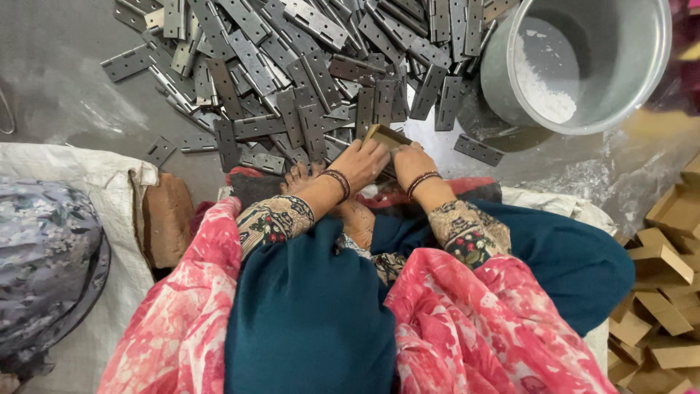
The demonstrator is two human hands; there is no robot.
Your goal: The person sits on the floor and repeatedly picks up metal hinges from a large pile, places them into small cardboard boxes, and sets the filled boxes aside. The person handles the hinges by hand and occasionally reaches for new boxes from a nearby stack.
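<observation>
1. Brown cardboard formed the small box point(386, 136) held between both hands; it sat low over the floor point(65, 95), at the near edge of the pile of grey metal hinges point(292, 73).
2. Left hand point(362, 162) was closed on the box's left side, fingers wrapped over its top. Right hand point(410, 157) was pressed against the right side. Hands were together, both clamped on the box.
3. Whether the box already held any hinges could not be told; its opening was hidden by the fingers.
4. Judgement: the step looked like filling or closing the box. To do it well, the box should be kept level and squared between the palms so the flaps do not buckle.
5. Judgement: hinges should go in folded flat and aligned, not crossed, or the thin card may bulge or tear.
6. Metal bucket point(583, 58) with white powder stood at the far right of the floor, close to the pile; elbows should be kept clear of it.
7. More folded cardboard boxes point(660, 292) lay heaped at the right edge, well apart from the hands.
</observation>
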